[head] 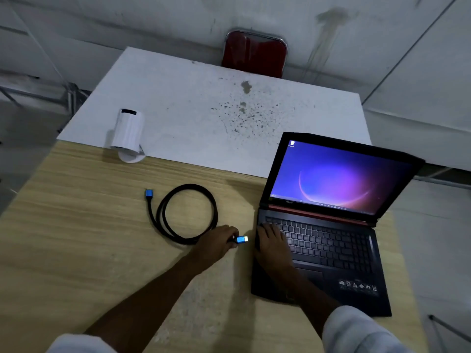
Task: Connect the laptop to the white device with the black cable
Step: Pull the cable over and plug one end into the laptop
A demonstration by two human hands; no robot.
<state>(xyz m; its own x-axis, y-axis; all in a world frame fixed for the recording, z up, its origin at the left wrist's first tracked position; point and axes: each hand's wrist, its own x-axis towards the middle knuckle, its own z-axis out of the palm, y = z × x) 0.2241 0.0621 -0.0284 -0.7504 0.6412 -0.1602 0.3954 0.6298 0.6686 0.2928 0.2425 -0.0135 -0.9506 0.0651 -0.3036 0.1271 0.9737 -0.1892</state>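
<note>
From my seat, the coiled cable (187, 214) lies mid-desk (76, 238), its free plug (149, 193) at the coil's ten o'clock. The laptop (321, 240) sits at three o'clock of the coil, the device (128, 131) at eleven o'clock, on the desk's far part. My left hand (216, 244) lies between coil and laptop; my right hand (274, 247) rests on the keyboard's near-left corner. A chair (254, 53) stands at twelve o'clock, behind the desk.

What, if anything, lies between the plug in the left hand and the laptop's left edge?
Nothing visible. The left hand holds the plug just short of the laptop, with only bare desk in the gap. The right hand rests on the keyboard beside that edge, not across the path.
</note>
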